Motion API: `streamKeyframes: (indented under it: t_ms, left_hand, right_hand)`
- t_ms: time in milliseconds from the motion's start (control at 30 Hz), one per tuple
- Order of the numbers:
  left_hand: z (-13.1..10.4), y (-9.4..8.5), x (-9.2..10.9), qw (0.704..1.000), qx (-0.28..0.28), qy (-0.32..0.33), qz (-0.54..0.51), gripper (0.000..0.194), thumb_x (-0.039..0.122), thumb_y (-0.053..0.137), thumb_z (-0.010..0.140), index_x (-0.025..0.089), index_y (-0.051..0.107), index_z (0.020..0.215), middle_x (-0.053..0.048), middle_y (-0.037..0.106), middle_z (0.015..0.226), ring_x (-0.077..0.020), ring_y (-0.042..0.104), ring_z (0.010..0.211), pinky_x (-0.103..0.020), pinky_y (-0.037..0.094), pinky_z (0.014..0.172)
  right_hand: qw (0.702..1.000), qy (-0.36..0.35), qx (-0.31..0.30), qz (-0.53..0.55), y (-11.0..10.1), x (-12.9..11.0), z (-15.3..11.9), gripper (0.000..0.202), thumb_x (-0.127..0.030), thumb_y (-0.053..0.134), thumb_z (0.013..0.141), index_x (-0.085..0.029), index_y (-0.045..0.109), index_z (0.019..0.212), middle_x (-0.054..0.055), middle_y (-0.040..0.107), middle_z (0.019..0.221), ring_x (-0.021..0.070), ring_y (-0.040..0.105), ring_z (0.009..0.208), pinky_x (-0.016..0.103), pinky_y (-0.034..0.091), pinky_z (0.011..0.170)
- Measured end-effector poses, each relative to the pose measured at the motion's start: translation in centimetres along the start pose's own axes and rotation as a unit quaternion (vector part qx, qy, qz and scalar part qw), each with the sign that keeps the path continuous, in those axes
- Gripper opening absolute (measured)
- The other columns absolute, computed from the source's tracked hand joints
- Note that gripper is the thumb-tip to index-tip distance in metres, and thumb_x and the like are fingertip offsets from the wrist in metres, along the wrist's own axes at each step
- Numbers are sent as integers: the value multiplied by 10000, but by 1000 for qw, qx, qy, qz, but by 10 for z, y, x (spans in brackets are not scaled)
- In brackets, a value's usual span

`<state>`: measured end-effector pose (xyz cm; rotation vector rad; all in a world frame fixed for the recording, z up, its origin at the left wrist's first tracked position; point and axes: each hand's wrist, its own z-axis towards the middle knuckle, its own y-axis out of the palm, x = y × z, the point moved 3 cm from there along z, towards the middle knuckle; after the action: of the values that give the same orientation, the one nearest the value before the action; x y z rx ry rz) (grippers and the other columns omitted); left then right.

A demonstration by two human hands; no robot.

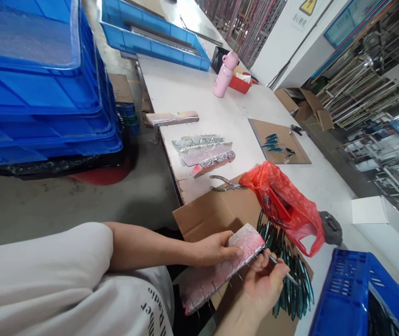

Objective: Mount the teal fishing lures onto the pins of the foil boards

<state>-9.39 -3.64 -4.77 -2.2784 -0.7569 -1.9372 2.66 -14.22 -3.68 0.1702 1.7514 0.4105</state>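
My left hand (pixel 217 249) is wrapped round a long pink-and-white block (pixel 217 280), thumb on top. Short thin wires stick out along the block's edge. At the block's far end, my right hand (pixel 264 277) pinches a slim, pointed, silvery piece (pixel 292 280), its exact kind unclear. The right fingertips are close to the block's wired edge; whether they touch it I cannot tell. Beside and beneath that hand, many shiny teal, slender, fish-shaped pieces (pixel 299 289) lie on a cardboard sheet (pixel 203 214).
Pliers (pixel 229 184) and a red plastic bag (pixel 283 205) lie beyond my hands. Similar wired blocks (pixel 206 151), a board (pixel 280 140) with teal pieces and a pink bottle (pixel 225 74) are on the white table. Blue crates (pixel 343 294) stand right, with stacked blue bins (pixel 45 93) left.
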Motion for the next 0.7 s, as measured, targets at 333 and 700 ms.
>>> streamKeyframes:
  t_ms: [333, 700]
  left_hand:
    - [0, 0, 1, 1000, 4, 7, 19, 498, 580, 529, 734, 139, 488, 962, -11, 506, 835, -118, 442, 720, -193, 347, 582]
    - [0, 0, 0, 999, 6, 23, 32, 491, 575, 527, 741, 141, 492, 967, -10, 511, 848, -118, 445, 732, -200, 355, 602]
  right_hand:
    - [1000, -2, -20, 24, 0, 3, 4, 162, -369, 567, 763, -212, 549, 802, -56, 600, 750, 48, 602, 695, 143, 496, 596]
    - [998, 16, -22, 61, -5, 7, 5, 235, -385, 660, 673, -223, 569, 817, -74, 618, 761, 37, 614, 706, 111, 495, 586]
